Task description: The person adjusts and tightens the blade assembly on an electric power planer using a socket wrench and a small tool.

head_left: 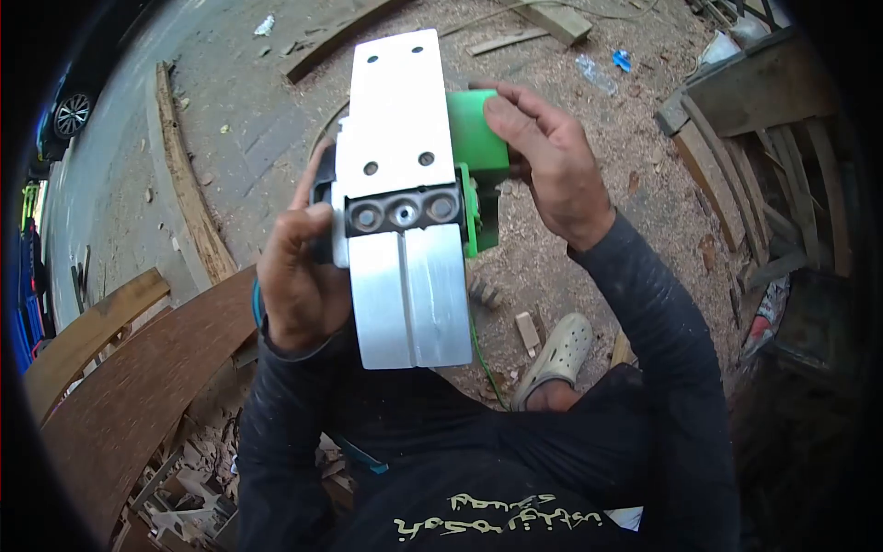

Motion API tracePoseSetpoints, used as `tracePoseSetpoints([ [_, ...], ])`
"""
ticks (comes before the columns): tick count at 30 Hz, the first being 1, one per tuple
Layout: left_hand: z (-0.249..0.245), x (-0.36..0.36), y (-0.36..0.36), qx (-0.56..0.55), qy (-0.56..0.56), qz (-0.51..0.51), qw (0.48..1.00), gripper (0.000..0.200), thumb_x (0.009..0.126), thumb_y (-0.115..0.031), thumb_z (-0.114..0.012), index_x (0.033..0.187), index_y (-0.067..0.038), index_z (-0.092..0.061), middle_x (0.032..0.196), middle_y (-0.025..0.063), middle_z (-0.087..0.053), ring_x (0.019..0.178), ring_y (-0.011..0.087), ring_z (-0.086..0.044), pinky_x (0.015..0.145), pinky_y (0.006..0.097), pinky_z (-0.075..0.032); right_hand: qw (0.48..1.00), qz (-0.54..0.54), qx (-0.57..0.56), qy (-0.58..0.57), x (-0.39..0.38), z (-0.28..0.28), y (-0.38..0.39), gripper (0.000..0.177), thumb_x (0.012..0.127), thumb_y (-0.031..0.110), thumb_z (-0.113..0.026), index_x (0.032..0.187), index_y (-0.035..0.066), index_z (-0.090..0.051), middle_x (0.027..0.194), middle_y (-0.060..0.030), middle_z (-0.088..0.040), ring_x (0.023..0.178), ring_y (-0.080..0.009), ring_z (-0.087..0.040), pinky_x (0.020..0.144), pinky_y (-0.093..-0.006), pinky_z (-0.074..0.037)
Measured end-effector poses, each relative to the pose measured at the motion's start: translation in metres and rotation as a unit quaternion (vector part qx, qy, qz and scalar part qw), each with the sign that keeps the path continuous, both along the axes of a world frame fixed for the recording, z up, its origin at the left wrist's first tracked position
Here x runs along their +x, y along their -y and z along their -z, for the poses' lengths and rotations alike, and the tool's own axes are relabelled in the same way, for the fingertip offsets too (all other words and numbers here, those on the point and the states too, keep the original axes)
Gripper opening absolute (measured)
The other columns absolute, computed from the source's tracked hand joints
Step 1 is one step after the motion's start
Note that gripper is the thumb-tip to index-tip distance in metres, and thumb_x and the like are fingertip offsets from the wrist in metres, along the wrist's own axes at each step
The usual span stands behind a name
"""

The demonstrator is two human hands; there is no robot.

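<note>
An electric hand planer (405,216) is held up before my chest, its metal sole and dark cutter drum facing me. My left hand (299,267) grips its left side, thumb near the drum and the other fingers partly hidden behind the tool. On the other side, my right hand (556,156) is closed around the green motor housing (478,129), with the thumb on top and some fingertips out of sight.
Curved boards (138,386) lie at the lower left, and a long timber strip (189,184) lies beyond them. More boards (717,184) lean at the right. Wood shavings cover the ground around my shoe (563,354). A green cord (486,363) hangs below the planer.
</note>
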State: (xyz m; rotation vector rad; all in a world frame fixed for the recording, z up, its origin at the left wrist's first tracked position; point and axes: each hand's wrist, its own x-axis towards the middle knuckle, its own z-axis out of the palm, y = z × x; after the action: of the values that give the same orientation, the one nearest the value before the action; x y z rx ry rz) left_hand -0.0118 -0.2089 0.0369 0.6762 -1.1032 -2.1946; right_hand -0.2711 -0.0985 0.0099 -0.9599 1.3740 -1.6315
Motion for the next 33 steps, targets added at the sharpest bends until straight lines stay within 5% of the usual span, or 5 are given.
tracePoseSetpoints([
  [7, 0.025, 0.011, 0.030, 0.001, 0.106, 0.015, 0.994, 0.068, 0.128, -0.049, -0.036, 0.163, 0.008, -0.050, 0.135, 0.0262, -0.078, 0.101, 0.0243, -0.087, 0.083, 0.0345, -0.075, 0.996, -0.058, -0.059, -0.031, -0.012, -0.010, 0.013, 0.045, 0.122, 0.034, -0.066, 0.144, -0.006, -0.069, 0.116, -0.0083, -0.079, 0.096, -0.0094, -0.074, 0.085, -0.0239, -0.061],
  [16, 0.042, 0.028, 0.068, 0.093, 0.017, 0.007, 0.996, 0.064, 0.127, -0.043, -0.041, 0.162, 0.009, -0.053, 0.148, 0.0306, -0.074, 0.121, 0.0362, -0.083, 0.098, 0.0464, -0.073, 0.983, 0.007, 0.143, -0.113, -0.095, 0.014, -0.064, 0.071, 0.122, 0.047, -0.061, 0.171, -0.003, -0.049, 0.128, -0.0228, -0.076, 0.105, -0.0282, -0.083, 0.087, -0.0340, -0.070],
  [18, 0.049, 0.025, 0.067, 0.098, 0.023, 0.005, 0.995, 0.063, 0.127, -0.043, -0.041, 0.162, 0.009, -0.054, 0.148, 0.0302, -0.074, 0.122, 0.0362, -0.082, 0.100, 0.0473, -0.072, 0.920, 0.040, 0.190, -0.339, -0.122, 0.061, -0.118, 0.047, 0.117, 0.036, -0.068, 0.144, -0.003, -0.073, 0.111, -0.0167, -0.086, 0.098, -0.0234, -0.084, 0.083, -0.0371, -0.069],
  [25, 0.069, 0.019, 0.064, 0.108, 0.020, 0.016, 0.994, 0.062, 0.127, -0.042, -0.043, 0.160, 0.009, -0.058, 0.148, 0.0286, -0.075, 0.125, 0.0361, -0.081, 0.107, 0.0502, -0.069, 0.709, -0.110, 0.583, -0.381, -0.076, 0.208, -0.356, 0.019, 0.101, 0.017, -0.076, 0.114, 0.004, -0.082, 0.098, -0.0248, -0.082, 0.097, -0.0437, -0.081, 0.090, -0.0558, -0.064],
  [33, 0.038, 0.030, 0.055, 0.105, 0.003, 0.038, 0.994, 0.061, 0.126, -0.041, -0.044, 0.157, 0.008, -0.062, 0.147, 0.0268, -0.076, 0.128, 0.0361, -0.080, 0.114, 0.0536, -0.065, 0.741, -0.095, 0.587, -0.314, -0.037, 0.257, -0.404, 0.022, 0.100, 0.020, -0.076, 0.114, 0.003, -0.079, 0.108, -0.0277, -0.082, 0.107, -0.0485, -0.079, 0.093, -0.0562, -0.063],
])
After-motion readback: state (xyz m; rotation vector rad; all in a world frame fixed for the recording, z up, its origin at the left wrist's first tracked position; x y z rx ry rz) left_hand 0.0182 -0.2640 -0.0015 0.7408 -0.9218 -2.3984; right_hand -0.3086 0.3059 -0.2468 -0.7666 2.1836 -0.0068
